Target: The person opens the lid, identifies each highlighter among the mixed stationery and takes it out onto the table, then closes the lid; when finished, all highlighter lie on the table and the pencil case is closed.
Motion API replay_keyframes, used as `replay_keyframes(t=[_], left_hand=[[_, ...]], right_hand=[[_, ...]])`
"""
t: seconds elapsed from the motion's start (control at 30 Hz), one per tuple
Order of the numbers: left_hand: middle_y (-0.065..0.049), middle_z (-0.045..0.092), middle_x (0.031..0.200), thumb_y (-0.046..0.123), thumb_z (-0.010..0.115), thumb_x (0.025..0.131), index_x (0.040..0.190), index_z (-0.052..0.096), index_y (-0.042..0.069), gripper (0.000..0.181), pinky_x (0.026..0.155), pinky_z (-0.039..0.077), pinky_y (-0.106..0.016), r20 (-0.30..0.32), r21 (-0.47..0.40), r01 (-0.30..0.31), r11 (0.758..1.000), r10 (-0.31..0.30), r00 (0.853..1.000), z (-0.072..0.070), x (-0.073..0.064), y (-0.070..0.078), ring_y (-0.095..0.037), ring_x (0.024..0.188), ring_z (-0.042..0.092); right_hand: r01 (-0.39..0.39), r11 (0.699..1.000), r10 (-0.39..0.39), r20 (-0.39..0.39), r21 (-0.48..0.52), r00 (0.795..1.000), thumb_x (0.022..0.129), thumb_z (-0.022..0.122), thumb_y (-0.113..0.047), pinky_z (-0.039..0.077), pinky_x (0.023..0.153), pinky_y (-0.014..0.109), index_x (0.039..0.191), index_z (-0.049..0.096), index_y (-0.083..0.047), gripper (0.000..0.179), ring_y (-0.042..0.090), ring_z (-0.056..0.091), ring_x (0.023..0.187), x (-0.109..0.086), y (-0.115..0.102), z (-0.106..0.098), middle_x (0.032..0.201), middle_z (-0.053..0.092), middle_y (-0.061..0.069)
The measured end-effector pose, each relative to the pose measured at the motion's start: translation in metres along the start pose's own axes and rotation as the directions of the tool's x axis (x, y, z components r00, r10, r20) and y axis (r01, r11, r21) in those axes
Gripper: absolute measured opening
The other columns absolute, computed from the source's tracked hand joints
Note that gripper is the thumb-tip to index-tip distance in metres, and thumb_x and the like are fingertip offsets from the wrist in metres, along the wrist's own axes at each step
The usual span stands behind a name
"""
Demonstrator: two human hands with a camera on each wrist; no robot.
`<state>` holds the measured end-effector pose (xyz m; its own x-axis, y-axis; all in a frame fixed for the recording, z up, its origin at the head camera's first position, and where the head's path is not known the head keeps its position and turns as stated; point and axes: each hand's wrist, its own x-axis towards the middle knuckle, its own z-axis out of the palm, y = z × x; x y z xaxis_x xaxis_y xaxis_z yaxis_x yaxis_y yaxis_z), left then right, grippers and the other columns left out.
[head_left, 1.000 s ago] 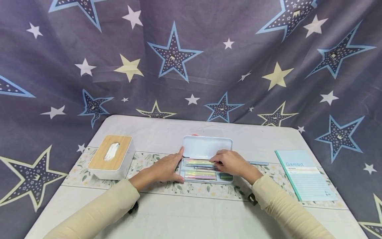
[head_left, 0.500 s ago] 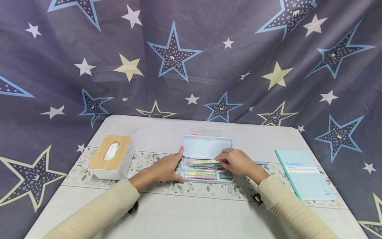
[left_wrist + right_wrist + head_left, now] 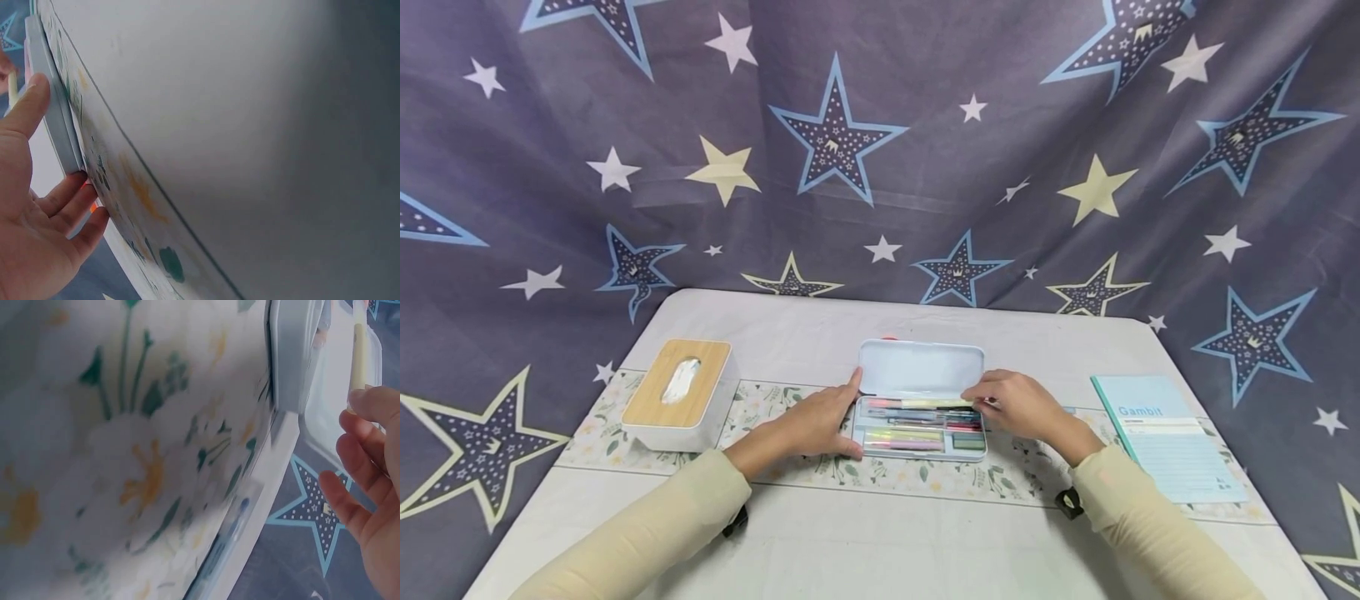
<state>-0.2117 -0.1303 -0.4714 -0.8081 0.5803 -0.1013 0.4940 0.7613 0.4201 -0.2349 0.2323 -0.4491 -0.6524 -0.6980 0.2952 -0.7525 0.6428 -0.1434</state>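
Observation:
An open light-blue pencil case (image 3: 922,369) lies mid-table in the head view, its lid tipped back. Several pens (image 3: 902,442) and a dark green block (image 3: 967,442) fill its tray. My left hand (image 3: 816,423) holds the case's left end, thumb at the front wall and fingers at the back corner; the left wrist view shows the thumb on the case wall (image 3: 55,112). Over the right end, my right hand (image 3: 1021,406) pinches a pale-yellow pen (image 3: 359,359) between thumb and forefinger. The other fingers are loosely bent. Part of the pen is hidden by the hand.
A tissue box (image 3: 651,400) with a wooden top stands left. A light-blue notebook (image 3: 1172,442) lies right. Behind the right wrist, a slim blue item (image 3: 1070,410) is mostly hidden. Something red (image 3: 889,338) peeks out behind the lid. A star-patterned curtain (image 3: 880,217) hangs behind the table.
My right hand has moved to the right along the back of the tray, drawing the yellow pen with it. More of the tray's right end shows now. The left hand has stayed put.

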Motion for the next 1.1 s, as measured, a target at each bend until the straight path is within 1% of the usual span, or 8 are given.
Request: replay_keyframes(t=[0.07, 0.23, 0.43, 0.6, 0.73, 0.9, 1.1], left_hand=[[-0.021, 0.043, 0.158, 0.061, 0.079, 0.079, 0.163, -0.001, 0.000, 0.131, 0.121, 0.035, -0.050, 0.003, -0.003, 0.003, 1.000, -0.003, 1.000, 0.000, 0.000, 0.000, -0.038, 0.146, 0.042], [-0.020, 0.043, 0.158, 0.061, 0.079, 0.079, 0.163, -0.002, 0.001, 0.131, 0.122, 0.035, -0.049, 0.010, 0.002, 0.008, 1.000, -0.008, 1.000, 0.000, 0.000, 0.000, -0.037, 0.147, 0.041], [-0.020, 0.043, 0.158, 0.060, 0.080, 0.079, 0.163, -0.002, 0.000, 0.132, 0.121, 0.037, -0.049, 0.007, 0.003, 0.007, 1.000, -0.007, 1.000, 0.000, 0.001, 0.001, -0.037, 0.146, 0.043], [-0.020, 0.043, 0.158, 0.060, 0.080, 0.079, 0.163, -0.001, 0.000, 0.132, 0.120, 0.037, -0.050, 0.000, -0.005, 0.001, 1.000, -0.001, 1.000, 0.000, 0.001, 0.001, -0.037, 0.146, 0.043], [-0.020, 0.042, 0.159, 0.059, 0.081, 0.079, 0.163, -0.002, 0.000, 0.131, 0.121, 0.036, -0.051, 0.002, -0.012, 0.001, 1.000, 0.000, 1.000, -0.001, 0.000, 0.001, -0.037, 0.147, 0.042], [-0.022, 0.040, 0.160, 0.060, 0.080, 0.079, 0.163, -0.001, 0.000, 0.131, 0.120, 0.036, -0.051, 0.000, -0.011, -0.001, 1.000, 0.001, 1.000, -0.001, 0.000, 0.000, -0.037, 0.147, 0.042], [-0.022, 0.040, 0.160, 0.061, 0.080, 0.079, 0.163, -0.002, 0.001, 0.132, 0.120, 0.037, -0.050, 0.000, -0.011, 0.002, 1.000, -0.002, 1.000, 0.000, 0.000, 0.000, -0.037, 0.146, 0.042]], right_hand=[[-0.001, 1.000, 0.001, -0.007, 0.001, 1.000, 0.087, 0.078, -0.008, 0.059, 0.073, 0.032, 0.107, 0.081, -0.016, 0.022, 0.012, 0.069, 0.081, -0.003, 0.002, -0.002, 0.094, 0.076, -0.002], [-0.025, 1.000, 0.025, -0.018, 0.001, 1.000, 0.087, 0.078, -0.006, 0.054, 0.066, 0.028, 0.108, 0.081, -0.015, 0.024, 0.008, 0.065, 0.074, -0.013, 0.010, -0.008, 0.091, 0.075, -0.003], [-0.056, 0.998, 0.055, -0.043, -0.016, 0.998, 0.087, 0.079, -0.007, 0.050, 0.061, 0.025, 0.107, 0.081, -0.015, 0.022, 0.002, 0.060, 0.069, -0.029, 0.021, -0.015, 0.089, 0.074, -0.005], [-0.071, 0.997, 0.069, -0.054, -0.038, 0.996, 0.086, 0.080, -0.007, 0.048, 0.058, 0.023, 0.106, 0.081, -0.016, 0.022, 0.001, 0.057, 0.067, -0.043, 0.030, -0.020, 0.088, 0.073, -0.005], [-0.093, 0.994, 0.091, -0.036, -0.057, 0.995, 0.086, 0.080, -0.007, 0.047, 0.057, 0.023, 0.106, 0.081, -0.016, 0.022, 0.001, 0.057, 0.067, -0.053, 0.036, -0.024, 0.088, 0.073, -0.005], [-0.141, 0.988, 0.142, 0.006, -0.060, 0.990, 0.087, 0.079, -0.008, 0.045, 0.056, 0.022, 0.108, 0.080, -0.016, 0.022, -0.002, 0.055, 0.067, -0.066, 0.042, -0.028, 0.088, 0.072, -0.005], [-0.175, 0.982, 0.176, 0.017, -0.078, 0.984, 0.087, 0.079, -0.008, 0.045, 0.057, 0.022, 0.109, 0.080, -0.014, 0.023, -0.004, 0.052, 0.066, -0.079, 0.051, -0.029, 0.088, 0.071, -0.006]])
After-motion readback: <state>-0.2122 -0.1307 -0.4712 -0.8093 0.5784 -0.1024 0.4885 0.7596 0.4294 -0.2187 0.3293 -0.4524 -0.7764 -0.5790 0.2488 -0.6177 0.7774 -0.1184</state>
